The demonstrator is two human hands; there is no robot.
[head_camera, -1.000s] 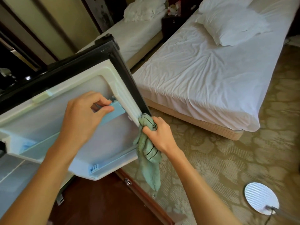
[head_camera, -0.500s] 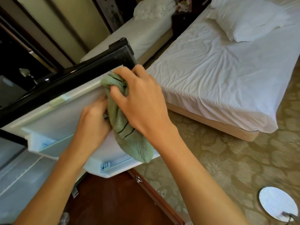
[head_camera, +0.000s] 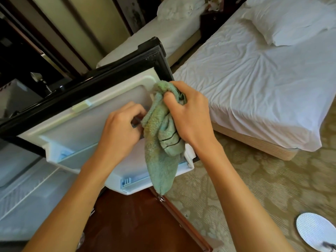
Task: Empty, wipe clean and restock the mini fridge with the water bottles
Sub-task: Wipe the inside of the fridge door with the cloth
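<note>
The mini fridge door stands open, its white inner liner with pale blue shelf rails facing me, its outer edge black. My right hand grips a bunched green towel against the liner's upper right corner; the rest of the towel hangs down over the lower door shelf. My left hand curls its fingers round the blue upper rail of the door, mostly hidden behind the towel. The fridge interior shows at lower left with a wire shelf. No water bottles are in view.
A brown wooden cabinet door lies open below the fridge door. A bed with white sheets stands to the right, a second bed behind. Patterned carpet covers the floor, with a round white ribbed object at lower right.
My right hand carried the towel from the door's right edge up over the liner and now holds it at the upper right corner. My left hand stayed on the blue rail.
</note>
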